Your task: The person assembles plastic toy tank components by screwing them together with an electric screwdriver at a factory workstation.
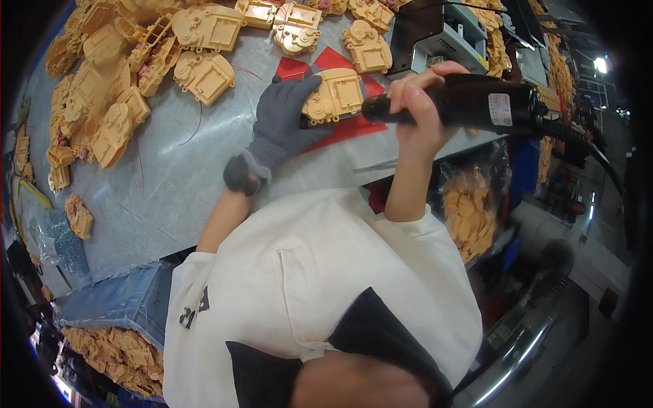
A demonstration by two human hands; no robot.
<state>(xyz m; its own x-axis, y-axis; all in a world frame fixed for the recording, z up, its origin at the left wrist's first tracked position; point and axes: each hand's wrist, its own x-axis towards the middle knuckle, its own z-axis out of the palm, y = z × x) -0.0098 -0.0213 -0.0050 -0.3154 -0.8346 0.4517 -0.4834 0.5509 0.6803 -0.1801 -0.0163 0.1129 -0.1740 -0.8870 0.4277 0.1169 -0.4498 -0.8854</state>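
My left hand, in a dark grey glove, is closed on a yellow plastic housing. The housing lies over a red sheet on the metal table, with dark fixture parts showing at its edges. My bare right hand wraps round a black electric screwdriver, held nearly level. Its nose points left and reaches the right side of the housing; whether the tip touches a screw is hidden. A cable runs from the tool's back end toward the right.
Many similar yellow housings are heaped at the left and along the far side of the grey metal table. A dark box-shaped device stands beyond my right hand. Tweezers lie near the front edge. Bagged yellow parts sit below right; a blue lined bin stands lower left.
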